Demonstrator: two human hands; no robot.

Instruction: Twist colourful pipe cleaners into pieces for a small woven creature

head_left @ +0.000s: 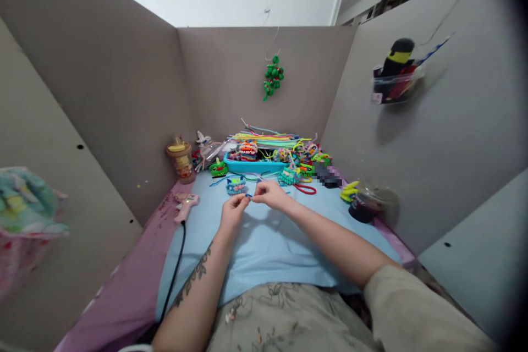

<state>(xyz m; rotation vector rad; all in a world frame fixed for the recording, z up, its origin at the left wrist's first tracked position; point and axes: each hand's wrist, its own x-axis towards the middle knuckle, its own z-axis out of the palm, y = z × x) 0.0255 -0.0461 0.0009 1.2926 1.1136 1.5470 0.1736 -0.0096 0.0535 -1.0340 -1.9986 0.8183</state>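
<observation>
My left hand [233,210] and my right hand [269,194] meet over the light blue mat [264,242], fingers pinched together on a short blue pipe cleaner [248,195] held between them. Just beyond the hands lies a small teal woven pipe-cleaner piece [236,185]. A red loop [305,189] and another teal woven piece [289,176] lie to the right of it. Behind them a blue tray [251,166] holds colourful pipe-cleaner crafts, with a bundle of straight pipe cleaners [268,137] at the back.
A pink glue gun [185,204] with a black cord lies left on the purple cloth. A lidded jar [181,160] stands at back left, a dark bowl [365,208] at right. Grey partition walls enclose the desk; a green ornament [273,77] hangs on the rear one.
</observation>
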